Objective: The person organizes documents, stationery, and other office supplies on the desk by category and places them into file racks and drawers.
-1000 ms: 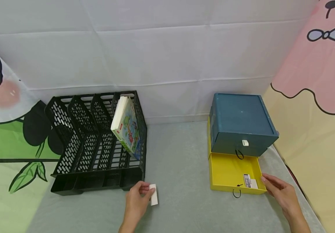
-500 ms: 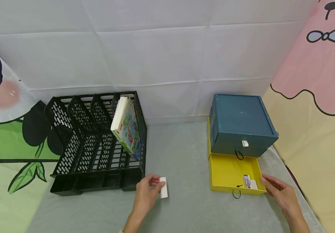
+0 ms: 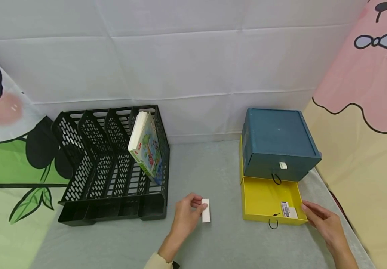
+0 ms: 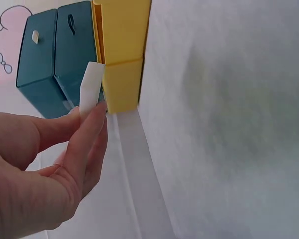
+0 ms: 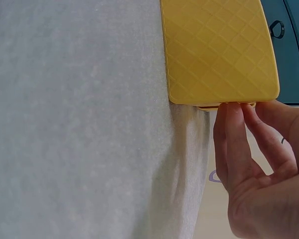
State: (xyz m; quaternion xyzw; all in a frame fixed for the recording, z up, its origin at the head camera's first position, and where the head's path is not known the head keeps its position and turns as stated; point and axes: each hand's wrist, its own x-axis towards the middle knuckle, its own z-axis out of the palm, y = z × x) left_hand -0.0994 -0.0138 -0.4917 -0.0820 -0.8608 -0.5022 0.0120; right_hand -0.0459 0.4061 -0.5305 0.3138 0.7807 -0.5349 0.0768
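My left hand [image 3: 187, 215] pinches a small white block [image 3: 206, 210] between thumb and fingertips, over the grey tabletop between the black rack and the drawers. In the left wrist view, the block [image 4: 91, 84] sticks up past the fingertips, plain with a slanted end. At the right, a yellow drawer [image 3: 260, 194] is pulled out below a blue drawer unit [image 3: 282, 138]. Inside it lie small white items [image 3: 289, 210], one with dark print. My right hand [image 3: 324, 222] holds the drawer's right wall near the front corner; the right wrist view has its fingers [image 5: 235, 129] against that side.
A black perforated rack [image 3: 112, 164] with several slots stands at the left, books [image 3: 149, 145] leaning in its rightmost slot. Black loops [image 3: 273, 225] hang on the drawer fronts. A white cloth wall [image 3: 193, 67] rises behind the table.
My left hand has moved right and slightly away from the body with the white block, and its sleeve has come into view. The right hand and the drawer have stayed put.
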